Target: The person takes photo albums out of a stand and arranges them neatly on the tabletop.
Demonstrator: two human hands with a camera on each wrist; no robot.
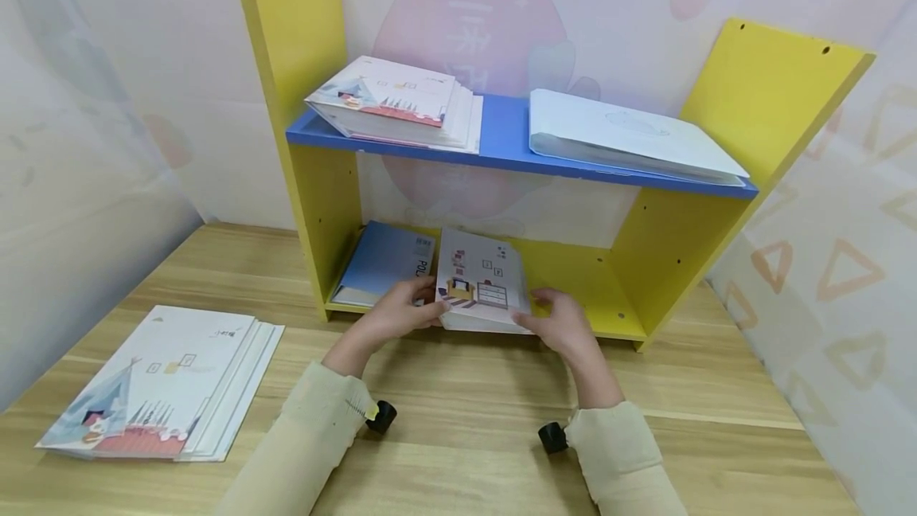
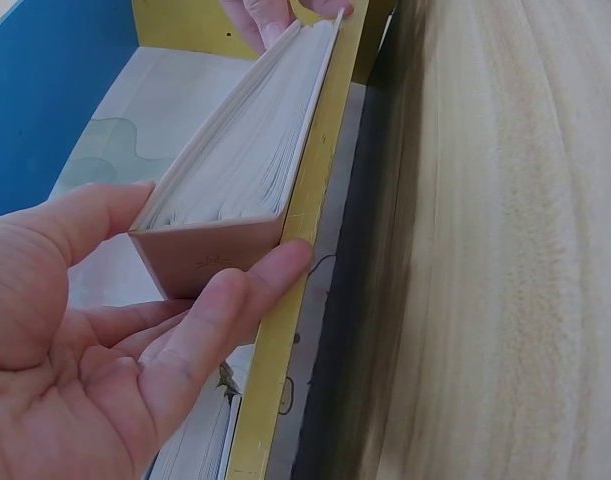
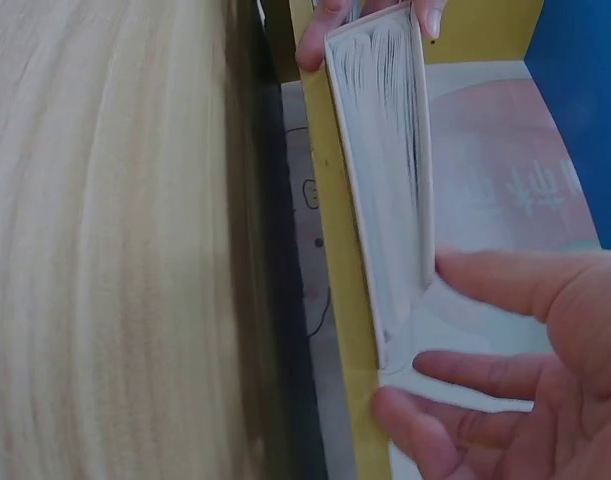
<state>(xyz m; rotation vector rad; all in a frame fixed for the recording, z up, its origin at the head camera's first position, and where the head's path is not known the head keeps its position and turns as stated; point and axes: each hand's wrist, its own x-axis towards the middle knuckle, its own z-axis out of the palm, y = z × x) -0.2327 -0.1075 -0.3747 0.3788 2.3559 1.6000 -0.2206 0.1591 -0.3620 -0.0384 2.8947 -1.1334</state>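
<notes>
A book point(image 1: 478, 281) is held at the front edge of the bottom board point(image 1: 595, 281) of a yellow shelf point(image 1: 752, 102), at the centre of the head view. To its left, a blue book point(image 1: 380, 261) lies flat against the left upright, just beside the held book; to its right, bare yellow board is seen up to the right upright. Above, the space is closed by a blue board point(image 1: 505, 138), on which a stack of booklets point(image 1: 397, 102) lies at upper left and a white folder point(image 1: 630, 134) at upper right. In front of the shelf, open wooden table point(image 1: 466, 412) is seen, with another pile of booklets point(image 1: 165, 381) at lower left, well apart from the hands.

Both forearms are stretched forward from the bottom of the frame, converging on the book. The left hand point(image 1: 390, 317) is set at the book's left end: in the left wrist view the thumb is laid above the cover and the fingers point(image 2: 225, 310) are curled beneath the spine end, so the book is gripped. The right hand point(image 1: 566, 321) is set at the right end: in the right wrist view the thumb is laid above and the fingers point(image 3: 455, 375) below, partly closed round the book's end. The book's page edge is seen resting along the yellow front edge.
</notes>
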